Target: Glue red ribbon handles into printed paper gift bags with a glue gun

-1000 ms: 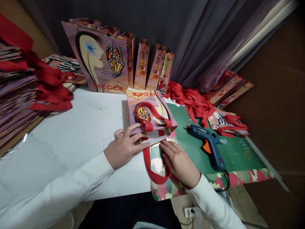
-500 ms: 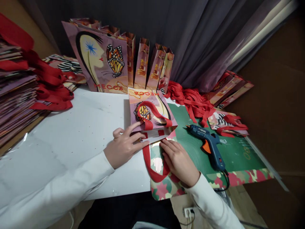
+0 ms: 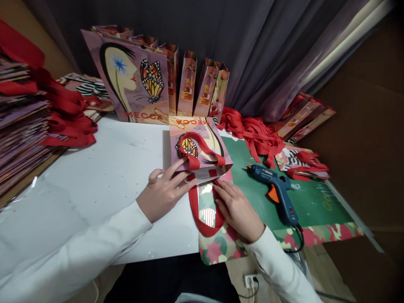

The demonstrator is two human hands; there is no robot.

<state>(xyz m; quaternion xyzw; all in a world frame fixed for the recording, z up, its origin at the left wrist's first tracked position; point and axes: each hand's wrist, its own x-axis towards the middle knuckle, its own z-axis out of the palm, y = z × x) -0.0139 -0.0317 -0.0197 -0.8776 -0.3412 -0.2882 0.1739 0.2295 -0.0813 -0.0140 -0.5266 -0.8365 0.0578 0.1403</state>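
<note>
A paper gift bag point(image 3: 195, 123) with a butterfly print lies on its side, its open mouth facing me. One red ribbon handle point(image 3: 206, 148) loops over its upper panel; a second red ribbon handle point(image 3: 205, 229) hangs from the near edge towards me. My left hand point(image 3: 164, 193) is open at the mouth's left side, fingers spread, index fingertip on the upper rim and other fingertips at the lower edge. My right hand point(image 3: 238, 208) is closed at the lower edge, fingers together over the near ribbon's right end. Its thumb is hidden.
A blue glue gun point(image 3: 274, 189) lies on the green mat point(image 3: 252, 202) to the right. Standing paper bags point(image 3: 139, 84) line the back, with a heap of red ribbon point(image 3: 255, 130) beside them. At left rises a stack of flat bags point(image 3: 22, 139).
The bag has shifted slightly to the left and away from me, its near edge rising a little. My right fingers have moved up to the ribbon's end; the left hand follows the bag.
</note>
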